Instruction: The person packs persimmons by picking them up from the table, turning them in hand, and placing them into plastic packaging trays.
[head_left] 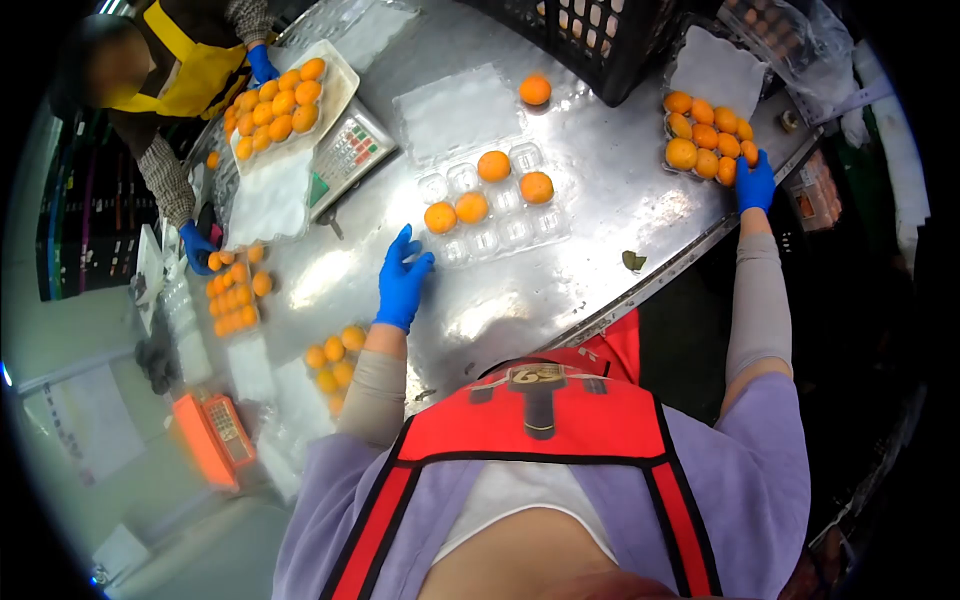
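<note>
My left hand [400,280] is over the metal table, fingers loosely spread and nothing in them. Just beyond it lies an open clear plastic fruit box [484,241], with an orange [471,207] and several others in its cells and its lid [462,115] folded back. At the right, my right hand [756,184] curls at the near corner of a second plastic box of oranges [704,137]. Its fingers touch that corner and cover it, so I cannot see whether they grip fruit or box. Both my hands wear blue gloves.
A loose orange [535,90] lies near a black crate [610,50]. A co-worker's gloved hand [262,64] is at a box of oranges on a scale [355,150]; the other hand [197,246] is by more fruit. A leaf [633,261] lies near the table edge.
</note>
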